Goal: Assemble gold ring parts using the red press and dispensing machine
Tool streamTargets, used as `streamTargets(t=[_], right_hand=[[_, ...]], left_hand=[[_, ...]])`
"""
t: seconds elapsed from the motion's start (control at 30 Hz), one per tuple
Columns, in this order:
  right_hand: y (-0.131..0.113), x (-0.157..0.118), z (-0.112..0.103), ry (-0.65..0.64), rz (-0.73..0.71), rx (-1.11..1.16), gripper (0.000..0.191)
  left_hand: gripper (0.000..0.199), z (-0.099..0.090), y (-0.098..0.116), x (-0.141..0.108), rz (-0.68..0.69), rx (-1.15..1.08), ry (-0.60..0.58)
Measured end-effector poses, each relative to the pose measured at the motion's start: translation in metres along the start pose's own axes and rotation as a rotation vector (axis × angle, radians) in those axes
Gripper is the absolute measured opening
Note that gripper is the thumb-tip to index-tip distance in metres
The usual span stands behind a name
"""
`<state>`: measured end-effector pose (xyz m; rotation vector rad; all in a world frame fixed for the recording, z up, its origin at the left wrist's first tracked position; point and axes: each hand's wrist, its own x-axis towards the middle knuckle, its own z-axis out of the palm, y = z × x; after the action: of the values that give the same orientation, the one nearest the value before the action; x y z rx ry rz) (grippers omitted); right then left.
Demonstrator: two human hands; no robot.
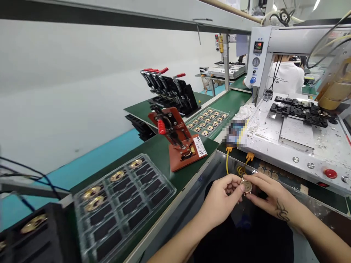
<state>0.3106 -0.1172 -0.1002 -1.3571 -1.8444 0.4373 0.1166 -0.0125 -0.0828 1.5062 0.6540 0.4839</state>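
A small round gold-coloured metal part [247, 186] is pinched between my two hands above my lap. My left hand [223, 197] grips its left edge with thumb and curled fingers. On the other side, my right hand [267, 193] holds the right edge, index finger over the top and thumb below. Fingers partly cover the part. Beyond the hands, several similar round parts [274, 176] lie in a row under the machine's front edge. A yellow cord [227, 162] runs just behind my fingers.
A clear tray [172, 188] with several gold parts stands left, near a red clamp fixture [177, 160]. Black clamps [189, 98] and a fuller tray [214, 116] are behind. A white machine [263, 137] fills the right. A person in white [287, 78] sits beyond.
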Motion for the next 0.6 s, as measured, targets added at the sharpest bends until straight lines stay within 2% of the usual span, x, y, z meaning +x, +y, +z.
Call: streamTargets(t=[0.1, 0.17, 0.2, 0.27, 0.33, 0.37, 0.4, 0.43, 0.5, 0.53, 0.6], right_hand=[[0.001, 0.012, 0.000, -0.009, -0.119, -0.125, 0.049], [0.004, 0.021, 0.004, 0.020, -0.177, -0.175, 0.048], [0.005, 0.027, 0.006, 0.036, -0.196, -0.184, 0.047], [0.006, 0.041, 0.008, 0.073, -0.204, -0.171, 0.043], [0.006, 0.059, 0.009, 0.112, -0.171, -0.137, 0.037], [0.004, 0.067, 0.009, 0.127, -0.148, -0.120, 0.036], [0.003, 0.075, 0.009, 0.135, -0.128, -0.104, 0.035], [0.002, 0.082, 0.009, 0.139, -0.115, -0.086, 0.034], [0.002, 0.094, 0.010, 0.140, -0.101, -0.048, 0.033], [0.003, 0.098, 0.011, 0.146, -0.098, -0.031, 0.032], [0.008, 0.108, 0.016, 0.161, -0.077, -0.005, 0.032]], left_hand=[[0.017, -0.007, 0.006, -0.008, 0.017, 0.050, 0.020], [0.015, -0.020, 0.021, -0.012, 0.069, 0.139, 0.016], [0.015, -0.030, 0.031, -0.013, 0.123, 0.204, 0.054], [0.015, -0.060, 0.057, -0.010, 0.316, 0.377, 0.267], [0.014, -0.098, 0.081, -0.001, 0.602, 0.582, 0.564], [0.019, -0.117, 0.090, 0.005, 0.750, 0.685, 0.649], [0.025, -0.136, 0.097, 0.012, 0.867, 0.780, 0.644], [0.033, -0.151, 0.101, 0.019, 0.932, 0.876, 0.562], [0.050, -0.172, 0.106, 0.032, 0.916, 1.022, 0.378], [0.055, -0.178, 0.108, 0.038, 0.879, 1.052, 0.328], [0.060, -0.185, 0.118, 0.048, 0.835, 1.014, 0.378]])
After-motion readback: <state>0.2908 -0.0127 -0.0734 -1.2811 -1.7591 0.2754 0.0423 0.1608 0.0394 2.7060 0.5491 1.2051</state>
